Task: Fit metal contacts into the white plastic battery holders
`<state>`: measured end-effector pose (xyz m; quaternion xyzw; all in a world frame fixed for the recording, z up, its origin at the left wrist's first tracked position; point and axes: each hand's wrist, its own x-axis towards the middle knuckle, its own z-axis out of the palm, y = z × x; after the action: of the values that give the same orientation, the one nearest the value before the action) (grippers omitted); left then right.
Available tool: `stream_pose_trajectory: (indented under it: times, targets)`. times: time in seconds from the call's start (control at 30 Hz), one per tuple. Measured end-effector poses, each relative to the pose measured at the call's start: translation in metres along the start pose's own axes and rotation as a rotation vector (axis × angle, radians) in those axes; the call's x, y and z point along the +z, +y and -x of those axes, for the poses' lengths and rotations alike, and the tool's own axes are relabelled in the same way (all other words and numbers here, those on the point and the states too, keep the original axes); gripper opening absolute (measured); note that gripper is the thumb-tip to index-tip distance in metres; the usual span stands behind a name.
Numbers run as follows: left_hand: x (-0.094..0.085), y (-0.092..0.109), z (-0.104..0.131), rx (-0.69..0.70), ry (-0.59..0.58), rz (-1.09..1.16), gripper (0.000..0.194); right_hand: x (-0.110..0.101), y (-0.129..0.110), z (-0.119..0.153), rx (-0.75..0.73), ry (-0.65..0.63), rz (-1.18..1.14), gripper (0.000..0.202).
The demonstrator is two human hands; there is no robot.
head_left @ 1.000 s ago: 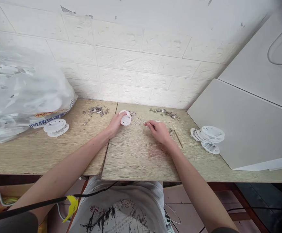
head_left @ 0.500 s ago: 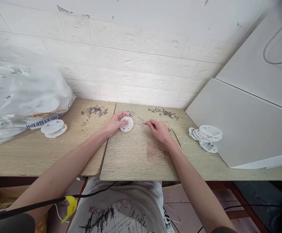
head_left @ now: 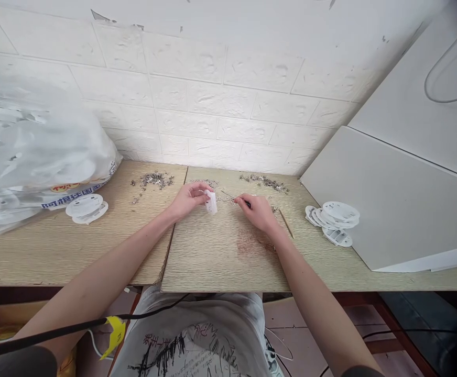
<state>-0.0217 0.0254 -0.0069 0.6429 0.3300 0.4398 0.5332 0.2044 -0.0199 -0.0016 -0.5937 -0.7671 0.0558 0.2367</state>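
Between the thumb and fingers of my left hand is a white plastic disc, tilted nearly edge-on above the tabletop. My right hand is closed around the dark handle of a thin metal tool, whose tip points left toward the disc without touching it. Small metal pieces lie on the table behind and between the hands. A pile of small metal parts is at the back right, and another pile at the back left.
White discs are stacked at the right beside a grey panel. Two more discs lie at the left by a full plastic bag. A thin stick lies right of my right hand. A black cable crosses my left forearm.
My left hand has turned the white disc from facing up toward the camera to nearly edge-on. My right hand and the tool have hardly moved.
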Motion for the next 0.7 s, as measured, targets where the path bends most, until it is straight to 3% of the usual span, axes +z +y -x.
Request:
stream_pose_trajectory:
  times: [0.17, 0.27, 0.6, 0.7]
  targets:
    - [-0.003, -0.001, -0.002, 0.125, 0.079, -0.262, 0.022, 0.0, 0.0, 0.0, 0.017, -0.011, 0.006, 0.034]
    - [-0.006, -0.002, -0.002, 0.088, 0.044, -0.398, 0.02, 0.001, -0.001, 0.0, 0.009, -0.022, 0.021, 0.033]
    - [-0.019, 0.018, 0.003, -0.159, -0.365, -0.522, 0.01, 0.002, -0.001, 0.0, 0.009, -0.042, 0.053, 0.033]
    - [-0.022, 0.026, 0.005, -0.219, -0.44, -0.508, 0.011, 0.002, 0.0, 0.0, 0.006, -0.04, 0.068, 0.033]
